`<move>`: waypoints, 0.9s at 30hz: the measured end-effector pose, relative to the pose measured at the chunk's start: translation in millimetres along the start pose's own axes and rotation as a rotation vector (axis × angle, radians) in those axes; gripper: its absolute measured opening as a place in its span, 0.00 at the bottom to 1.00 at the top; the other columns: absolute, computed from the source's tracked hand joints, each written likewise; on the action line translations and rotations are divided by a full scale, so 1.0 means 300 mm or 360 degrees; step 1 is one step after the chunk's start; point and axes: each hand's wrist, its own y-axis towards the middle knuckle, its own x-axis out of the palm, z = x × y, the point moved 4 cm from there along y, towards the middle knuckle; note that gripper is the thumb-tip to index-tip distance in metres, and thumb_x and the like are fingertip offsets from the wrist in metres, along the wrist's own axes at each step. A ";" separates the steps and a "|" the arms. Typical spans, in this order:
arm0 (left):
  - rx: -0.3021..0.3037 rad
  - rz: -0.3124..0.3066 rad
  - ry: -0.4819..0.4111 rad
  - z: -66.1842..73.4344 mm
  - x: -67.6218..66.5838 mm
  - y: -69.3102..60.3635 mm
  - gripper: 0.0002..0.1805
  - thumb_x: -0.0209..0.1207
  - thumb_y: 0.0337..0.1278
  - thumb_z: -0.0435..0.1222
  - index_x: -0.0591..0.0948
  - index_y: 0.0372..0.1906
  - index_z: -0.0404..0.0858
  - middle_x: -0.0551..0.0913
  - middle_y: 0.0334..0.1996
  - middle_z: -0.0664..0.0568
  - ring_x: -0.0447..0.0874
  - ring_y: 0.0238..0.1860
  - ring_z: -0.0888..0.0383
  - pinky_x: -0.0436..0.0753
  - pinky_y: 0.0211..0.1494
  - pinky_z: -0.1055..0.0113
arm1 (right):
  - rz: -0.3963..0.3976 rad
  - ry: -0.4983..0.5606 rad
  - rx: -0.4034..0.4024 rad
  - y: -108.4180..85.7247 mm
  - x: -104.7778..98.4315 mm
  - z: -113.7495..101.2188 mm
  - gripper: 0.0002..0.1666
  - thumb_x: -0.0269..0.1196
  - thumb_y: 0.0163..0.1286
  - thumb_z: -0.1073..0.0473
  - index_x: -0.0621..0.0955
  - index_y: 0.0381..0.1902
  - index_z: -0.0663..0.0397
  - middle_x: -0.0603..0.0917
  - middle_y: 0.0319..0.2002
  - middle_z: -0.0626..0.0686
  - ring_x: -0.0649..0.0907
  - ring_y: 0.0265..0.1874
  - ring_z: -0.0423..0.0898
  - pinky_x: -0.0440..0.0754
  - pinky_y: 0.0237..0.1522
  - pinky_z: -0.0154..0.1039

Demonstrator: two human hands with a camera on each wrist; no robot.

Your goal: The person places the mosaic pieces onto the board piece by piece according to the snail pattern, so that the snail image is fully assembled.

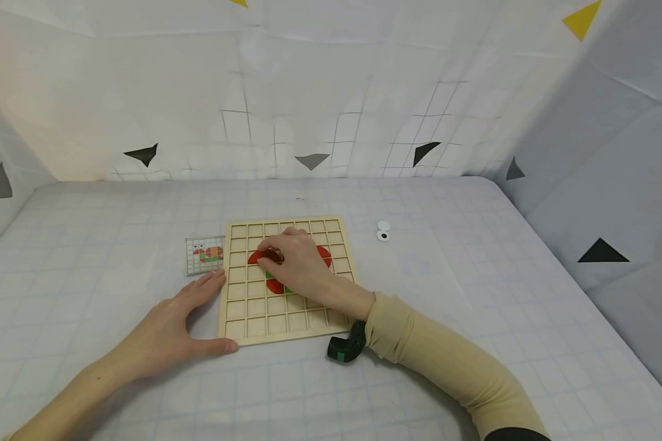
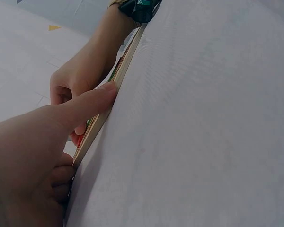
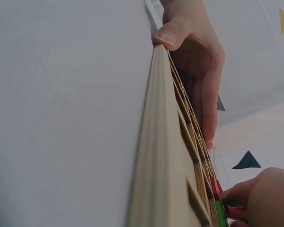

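Note:
A square wooden grid board (image 1: 256,309) lies on the table, with red and green pieces set in its cells. Over its middle, my right hand (image 1: 303,260) pinches a red piece (image 3: 216,185) with thumb and index finger, low at the grid. A green piece (image 3: 220,213) sits beside it in the right wrist view. Another red piece (image 1: 323,256) shows right of that hand; the palm hides part of the pattern. My left hand (image 1: 168,327) rests at the board's near left corner, fingers straight along the left edge, thumb against the near edge.
A small picture card (image 1: 195,260) with a red and green pattern touches the board's left side. Right of the board lie a plain white disc (image 1: 383,226) and an eye disc (image 1: 383,236) with a black dot. A black wrist camera (image 1: 347,344) hangs under my right wrist.

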 end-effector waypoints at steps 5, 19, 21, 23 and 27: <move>0.0001 -0.0005 -0.0007 -0.001 0.000 0.000 0.63 0.65 0.36 0.74 0.55 0.80 0.55 0.57 0.79 0.54 0.53 0.77 0.39 0.63 0.68 0.31 | 0.0006 0.0002 0.0002 -0.001 0.002 0.001 0.08 0.69 0.64 0.60 0.88 0.42 0.50 0.88 0.32 0.45 0.75 0.34 0.43 0.71 0.41 0.35; -0.0021 -0.0021 0.0007 0.001 -0.004 -0.004 0.64 0.65 0.36 0.74 0.55 0.80 0.55 0.56 0.79 0.53 0.53 0.78 0.39 0.62 0.67 0.30 | 0.0035 -0.0009 -0.0020 0.000 0.000 0.002 0.08 0.70 0.64 0.60 0.89 0.42 0.51 0.90 0.36 0.47 0.77 0.35 0.44 0.73 0.42 0.35; -0.0020 -0.0020 0.0012 0.001 -0.005 -0.005 0.63 0.65 0.36 0.74 0.55 0.80 0.55 0.57 0.79 0.53 0.53 0.78 0.39 0.62 0.67 0.30 | 0.0044 0.0014 -0.0032 -0.001 -0.007 0.004 0.09 0.70 0.64 0.60 0.88 0.42 0.52 0.90 0.37 0.47 0.78 0.36 0.44 0.73 0.42 0.36; -0.0012 -0.0015 0.0015 0.001 -0.004 -0.004 0.63 0.65 0.36 0.74 0.55 0.80 0.55 0.57 0.79 0.54 0.53 0.78 0.40 0.63 0.67 0.30 | 0.0054 0.0030 -0.0039 -0.004 -0.024 0.008 0.09 0.70 0.64 0.60 0.88 0.42 0.54 0.90 0.38 0.48 0.80 0.38 0.45 0.75 0.44 0.37; -0.0010 -0.0018 0.0014 0.000 -0.002 -0.001 0.64 0.65 0.35 0.74 0.55 0.80 0.55 0.57 0.79 0.56 0.53 0.78 0.40 0.63 0.67 0.31 | 0.0071 0.0048 -0.0019 -0.025 -0.079 0.034 0.09 0.70 0.64 0.60 0.88 0.42 0.55 0.90 0.40 0.50 0.83 0.41 0.47 0.77 0.51 0.41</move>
